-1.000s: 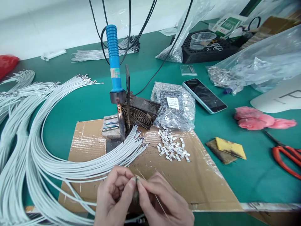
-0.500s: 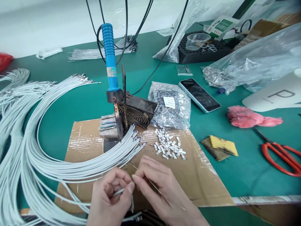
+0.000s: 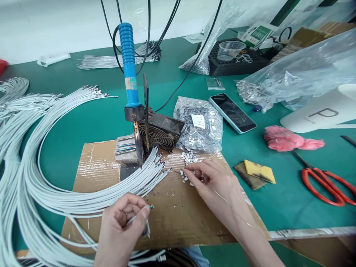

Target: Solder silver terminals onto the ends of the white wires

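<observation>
Cable (image 3: 131,220), white with coloured tips (image 3: 151,206), is finger-pinched by left hand (image 3: 124,224), thin wire (image 3: 177,171) by right hand (image 3: 215,185)

Large dark "P" reads on the curved white sheet (image 3: 302,120); small mark beside it unclear. White label (image 3: 198,121) on the clear bag (image 3: 182,105) carries print, too small to read. Green-and-white packet (image 3: 259,36) has lettering, illegible. Blue handle (image 3: 128,55) bears a sticker (image 3: 130,83), nothing legible on it.
</observation>
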Demonstrator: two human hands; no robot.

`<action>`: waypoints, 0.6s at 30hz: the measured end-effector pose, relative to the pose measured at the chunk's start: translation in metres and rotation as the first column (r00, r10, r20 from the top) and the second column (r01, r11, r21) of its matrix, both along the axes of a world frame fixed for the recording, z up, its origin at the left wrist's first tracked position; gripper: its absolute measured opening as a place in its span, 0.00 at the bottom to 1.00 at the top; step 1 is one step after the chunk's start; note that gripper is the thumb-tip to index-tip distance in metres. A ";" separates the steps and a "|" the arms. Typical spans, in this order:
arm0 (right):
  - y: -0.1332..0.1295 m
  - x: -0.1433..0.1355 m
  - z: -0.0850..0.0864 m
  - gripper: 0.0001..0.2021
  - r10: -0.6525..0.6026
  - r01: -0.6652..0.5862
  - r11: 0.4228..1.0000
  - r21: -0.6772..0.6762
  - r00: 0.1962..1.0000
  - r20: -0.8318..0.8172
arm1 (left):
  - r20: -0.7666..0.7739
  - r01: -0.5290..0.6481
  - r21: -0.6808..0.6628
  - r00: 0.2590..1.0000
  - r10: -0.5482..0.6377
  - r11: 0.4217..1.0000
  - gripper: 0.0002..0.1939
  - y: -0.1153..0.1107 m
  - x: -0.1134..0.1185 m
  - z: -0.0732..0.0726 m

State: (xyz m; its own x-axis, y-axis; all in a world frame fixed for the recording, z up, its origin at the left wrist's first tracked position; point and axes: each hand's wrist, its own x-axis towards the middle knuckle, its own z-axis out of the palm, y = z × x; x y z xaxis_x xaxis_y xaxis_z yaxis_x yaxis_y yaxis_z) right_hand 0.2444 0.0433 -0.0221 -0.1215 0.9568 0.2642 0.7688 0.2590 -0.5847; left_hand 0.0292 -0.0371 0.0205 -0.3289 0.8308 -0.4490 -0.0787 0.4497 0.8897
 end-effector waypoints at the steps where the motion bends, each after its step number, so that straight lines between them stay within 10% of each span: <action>1: 0.003 0.001 -0.004 0.10 -0.006 0.006 1.000 -0.001 0.999 0.037 | -0.005 -0.008 -0.002 1.000 0.008 1.000 0.10 0.000 0.001 0.001; 10: 0.004 -0.010 -0.003 0.11 0.016 -0.023 0.998 0.051 0.990 0.137 | -0.011 -0.061 0.032 0.998 0.062 0.998 0.09 0.001 0.006 0.002; 18: -0.028 -0.014 0.002 0.06 -0.131 0.109 0.989 -0.099 0.959 -0.252 | 0.018 -0.087 0.024 0.996 0.086 0.996 0.07 0.003 0.009 0.007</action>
